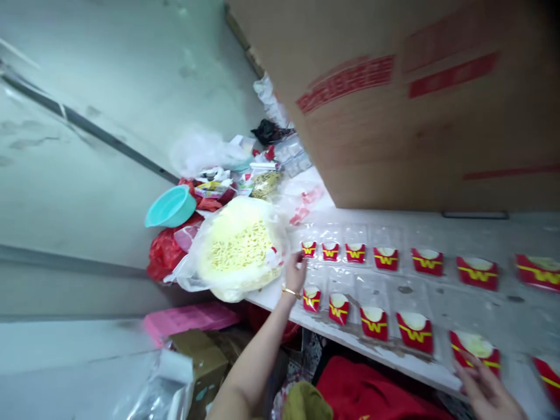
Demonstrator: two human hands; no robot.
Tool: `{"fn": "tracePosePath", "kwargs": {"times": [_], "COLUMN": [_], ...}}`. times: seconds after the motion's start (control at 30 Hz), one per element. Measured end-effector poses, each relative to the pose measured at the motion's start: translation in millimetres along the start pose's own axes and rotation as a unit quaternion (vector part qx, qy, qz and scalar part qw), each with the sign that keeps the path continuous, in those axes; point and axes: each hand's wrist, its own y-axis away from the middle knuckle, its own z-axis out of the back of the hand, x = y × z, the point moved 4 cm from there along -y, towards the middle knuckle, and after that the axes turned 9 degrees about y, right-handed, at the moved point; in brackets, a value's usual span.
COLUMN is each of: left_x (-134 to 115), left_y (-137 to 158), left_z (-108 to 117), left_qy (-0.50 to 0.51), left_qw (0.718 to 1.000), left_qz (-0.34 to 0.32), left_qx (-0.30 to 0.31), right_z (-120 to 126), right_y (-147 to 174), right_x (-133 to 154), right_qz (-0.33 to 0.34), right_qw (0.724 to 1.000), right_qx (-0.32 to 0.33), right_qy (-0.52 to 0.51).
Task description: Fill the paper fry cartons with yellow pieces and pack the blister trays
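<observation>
Two rows of small red cartons with a yellow W lie in clear plastic trays (441,300) on the table. My left hand (296,274), with a gold bracelet at the wrist, is at the left end of the rows. Its fingers are curled beside the nearest back-row carton (308,251); whether anything is in them is hidden. Below it lies a front-row carton (311,301). At the lower right, my right hand (490,391) has its fingers stretched out and apart at the lower edge of another red carton (476,348), which has pale contents.
A plastic bag (240,245) full of small pale yellow pieces stands left of the trays. Beyond it are a turquoise basin (171,207), red bags (164,255) and mixed packaging. A big cardboard box (394,140) rises behind the trays. The table's front edge (350,347) runs below.
</observation>
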Motion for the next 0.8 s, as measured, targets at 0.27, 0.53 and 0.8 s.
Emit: {"fn": "tracePosePath", "kwargs": {"times": [0.27,0.53,0.8], "left_x": [193.7,227.6,243.9], "left_y": [-99.9,-120.4,-124.4], "left_z": [83.1,55.0,68.1], "left_qy": [-0.075,-0.007,0.137], "left_qw": [0.979,0.991,0.985], "left_qz": [0.189,0.115,0.073], "left_qx": [0.023,0.064,0.076], "right_z": [-214.8,-351.2,-405.9], "right_y": [61.7,117.8,132.1], "right_x": [155.0,248.7,272.4], "right_qz": [0.190,0.250,0.277], "right_qw": [0.961,0.937,0.914], "right_qx": [0.186,0.201,0.238], "right_qy": [0.075,0.139,0.179]}}
